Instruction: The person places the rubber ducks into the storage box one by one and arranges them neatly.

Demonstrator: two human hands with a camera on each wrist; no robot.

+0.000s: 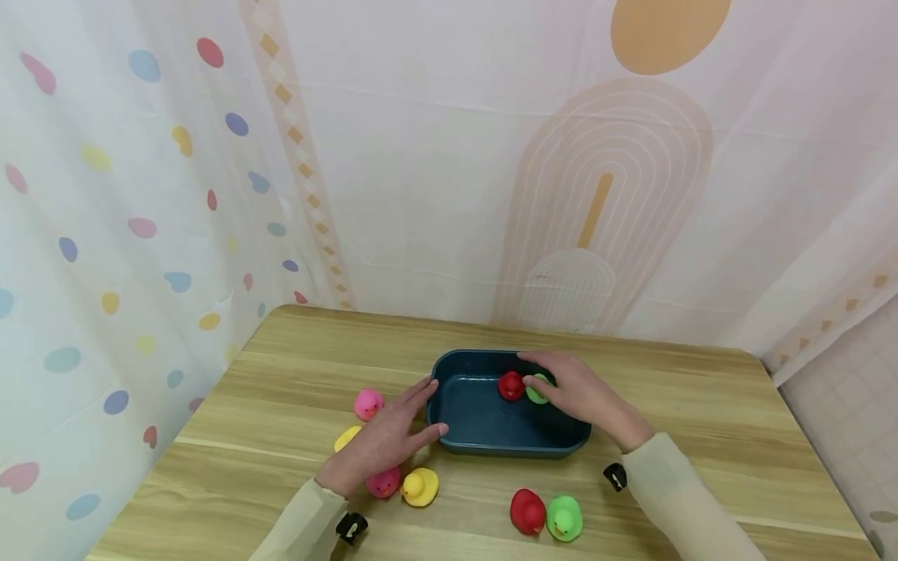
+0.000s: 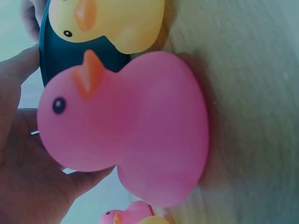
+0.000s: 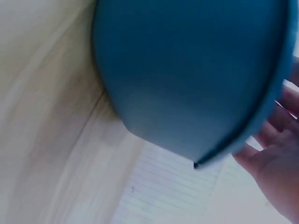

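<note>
A dark blue rectangular basin [image 1: 470,450] stands on the wooden table with a red rubber duck [image 1: 511,386] and a green rubber duck [image 1: 536,389] inside. My left hand [image 1: 386,436] touches the basin's left rim, its thumb and fingers spread apart. Over the right end of the basin is my right hand [image 1: 575,393], thumb beside the green duck and a fingertip near the back rim. That hand partly covers the green duck, so any contact with it is hidden. In the right wrist view the basin's outer wall [image 3: 187,84] hides part of the fingers.
Around my left forearm sit two pink ducks, the nearer [image 1: 383,483] and the farther [image 1: 368,404], and two yellow ducks, one [image 1: 421,488] in front and one [image 1: 347,438] partly covered. Another red duck [image 1: 528,512] and green duck [image 1: 564,518] lie before the basin. A curtain [image 1: 421,195] hangs behind.
</note>
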